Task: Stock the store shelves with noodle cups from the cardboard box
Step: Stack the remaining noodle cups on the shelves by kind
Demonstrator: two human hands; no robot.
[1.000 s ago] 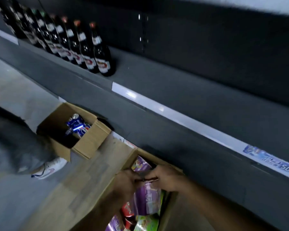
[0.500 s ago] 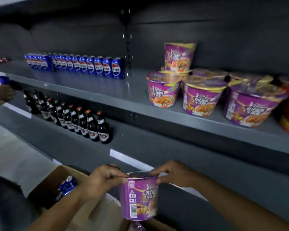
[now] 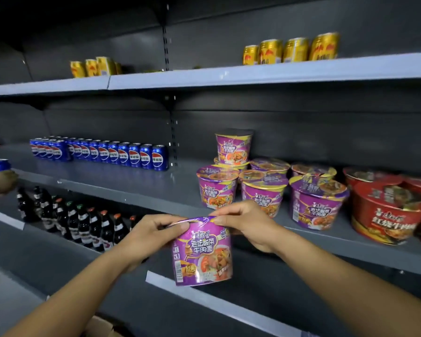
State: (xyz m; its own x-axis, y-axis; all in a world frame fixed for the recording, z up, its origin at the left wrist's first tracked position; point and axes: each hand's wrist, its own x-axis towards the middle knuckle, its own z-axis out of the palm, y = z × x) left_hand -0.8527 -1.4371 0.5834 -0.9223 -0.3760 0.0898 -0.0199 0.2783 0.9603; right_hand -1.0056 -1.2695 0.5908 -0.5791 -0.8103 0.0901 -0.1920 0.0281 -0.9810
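Two hands: both yours, gripping one purple noodle cup (image 3: 202,251) by its rim.
Left hand (image 3: 153,235): your thumb and fingers pinch the rim's left side; dark bottles (image 3: 83,224) stand just left of it.
Noodle cup: upright in the air between your hands, in front of the shelf (image 3: 156,183).
Right hand (image 3: 248,227): pinches the rim's right side; purple cups (image 3: 264,190) sit just behind it, red cups (image 3: 384,215) further right.

Pretty plain tbh: left hand (image 3: 153,233) and right hand (image 3: 243,226) both bare, left forearm (image 3: 83,288) and right forearm (image 3: 350,283) bare to the frame edge.
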